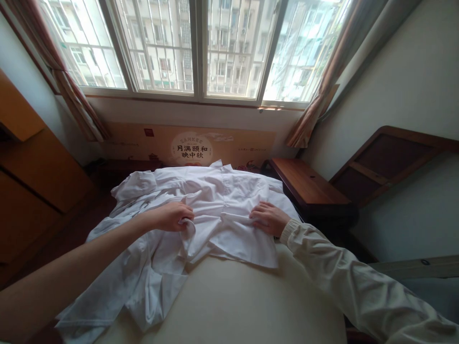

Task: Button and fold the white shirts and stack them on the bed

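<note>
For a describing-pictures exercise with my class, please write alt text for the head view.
The left hand grips a rumpled white shirt lying on a pale surface, while the right hand, in a cream sleeve, touches its other side. Beyond, a wide window with bars faces buildings.

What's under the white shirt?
A pale tabletop peeks out from under the near edge of the white shirt. More white cloth bunches at its left, but I can't tell whether it runs underneath. The shirt hides whatever is beneath its middle.
</note>
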The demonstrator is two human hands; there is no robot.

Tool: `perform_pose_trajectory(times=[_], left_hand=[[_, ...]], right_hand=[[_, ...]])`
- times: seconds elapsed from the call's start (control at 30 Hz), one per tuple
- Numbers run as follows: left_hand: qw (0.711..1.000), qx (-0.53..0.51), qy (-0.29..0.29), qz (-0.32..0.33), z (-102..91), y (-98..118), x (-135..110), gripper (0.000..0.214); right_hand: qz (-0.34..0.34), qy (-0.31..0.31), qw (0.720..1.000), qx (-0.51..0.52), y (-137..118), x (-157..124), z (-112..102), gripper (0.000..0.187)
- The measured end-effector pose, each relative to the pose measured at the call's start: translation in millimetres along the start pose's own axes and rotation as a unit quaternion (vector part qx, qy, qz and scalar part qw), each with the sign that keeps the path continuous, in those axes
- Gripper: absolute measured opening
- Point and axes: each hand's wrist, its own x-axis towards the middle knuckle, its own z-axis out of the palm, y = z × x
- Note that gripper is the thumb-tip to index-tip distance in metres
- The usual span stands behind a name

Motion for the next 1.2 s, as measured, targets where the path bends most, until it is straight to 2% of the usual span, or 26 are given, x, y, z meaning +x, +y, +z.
perform_pose_trajectory(times=[0.17, 0.23, 0.3, 0.37, 0.47, 0.5, 0.57, 0.63, 0.7, 0.8, 0.87, 0.97, 1.03, 1.1, 1.2], left_hand=[[0.994, -0.095, -0.052, -0.002, -20.3, -21, -32, 0.022], [0.993, -0.097, -0.067, -0.011, -26.3, -34, -46, 0.026], [0.994, -0.077, -0.079, -0.025, -31.7, -40, -57, 0.031], [0.995, -0.042, -0.079, -0.034, -37.3, -34, -62, 0.034], [0.999, -0.004, -0.045, -0.013, -42.8, -5, -58, 0.038], [0.999, -0.007, -0.031, 0.006, -42.2, 7, -54, 0.039], [0.999, -0.02, -0.016, 0.045, -35.2, 28, -46, 0.037], [0.996, -0.034, -0.029, 0.081, -21.6, 40, -38, 0.04], [0.993, -0.045, -0.041, 0.102, -6.0, 43, -34, 0.039], [0.992, -0.062, -0.05, 0.101, 9.7, 38, -32, 0.018], [0.991, -0.085, -0.049, 0.089, 11.3, 34, -33, 0.013], [0.987, -0.146, -0.033, 0.058, 4.2, 30, -37, 0.022], [0.981, -0.19, -0.026, 0.027, -1.8, 30, -38, 0.028], [0.974, -0.224, -0.034, 0.002, -5.9, 31, -39, 0.034], [0.965, -0.253, -0.07, -0.003, -8.4, 36, -38, 0.037]], right_hand=[[0.032, 0.065, 0.997, -0.006, -1, -14, -13, 0.027], [0.041, 0.101, 0.994, -0.002, -10, -20, -20, 0.025], [0.022, 0.118, 0.993, 0.008, -25, -27, -21, 0.02], [-0.022, 0.098, 0.994, 0.03, -42, -32, -17, 0.023], [-0.078, 0.032, 0.994, 0.07, -65, -37, -5, 0.051], [-0.082, 0.016, 0.994, 0.077, -70, -38, -1, 0.05], [-0.078, 0.001, 0.994, 0.08, -76, -38, 4, 0.032], [-0.077, 0.002, 0.994, 0.08, -78, -37, 7, 0.017], [-0.073, 0.002, 0.992, 0.101, -77, -37, 6, 0.017], [-0.04, -0.006, 0.984, 0.175, -73, -38, -2, 0.02], [0.004, -0.015, 0.975, 0.222, -70, -40, -13, 0.023], [0.091, -0.02, 0.96, 0.264, -68, -43, -34, 0.029], [0.117, -0.015, 0.95, 0.288, -68, -44, -47, 0.032], [0.097, -0.018, 0.946, 0.309, -69, -44, -56, 0.031], [0.027, -0.054, 0.954, 0.294, -71, -44, -57, 0.022]])
